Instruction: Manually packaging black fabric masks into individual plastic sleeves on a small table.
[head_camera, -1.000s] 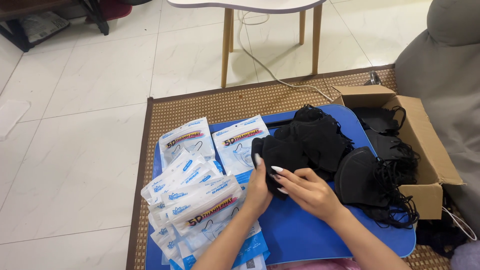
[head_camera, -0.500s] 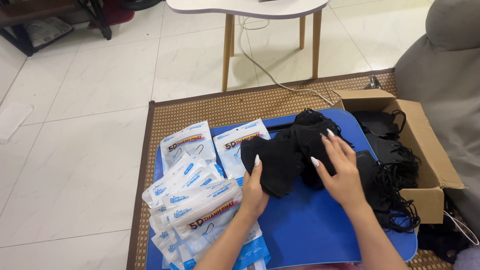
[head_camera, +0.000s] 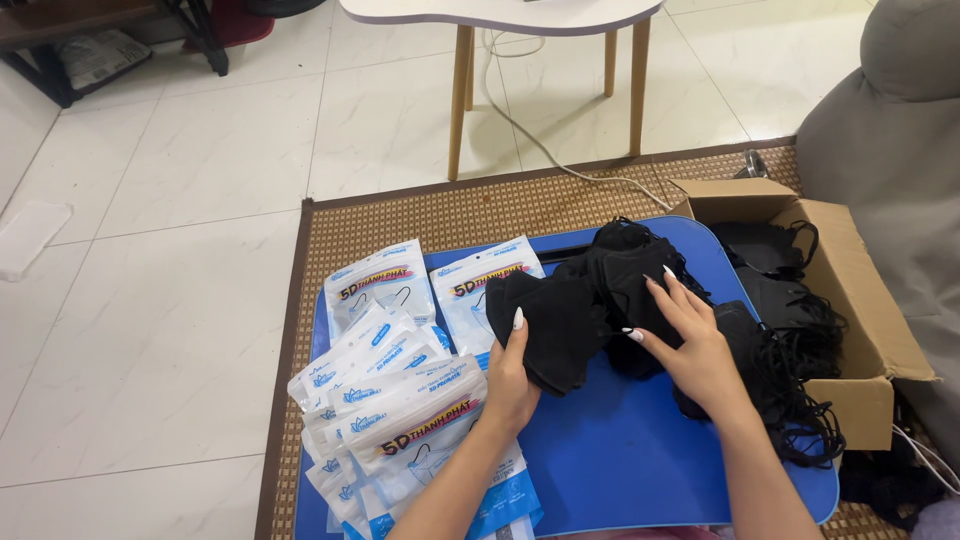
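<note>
A person seated at a low blue worktop (head_camera: 640, 460) sorts black face masks. The left hand (head_camera: 512, 385) has its grip closed on a small stack of black masks (head_camera: 550, 325), thumb on top, holding it just above the worktop's middle. The right hand (head_camera: 690, 340) lies flat with its grip open, fingers spread, pressing on a loose pile of black masks (head_camera: 625, 265) just beside the held stack. More black masks with tangled ear loops (head_camera: 790, 400) spill over the worktop's right edge, near an open cardboard box (head_camera: 860, 300) that holds still more. White and blue sealed packets (head_camera: 395, 400) lie fanned along the worktop's left side. A woven brown mat (head_camera: 480, 215) lies beneath, on pale floor tiles.
</note>
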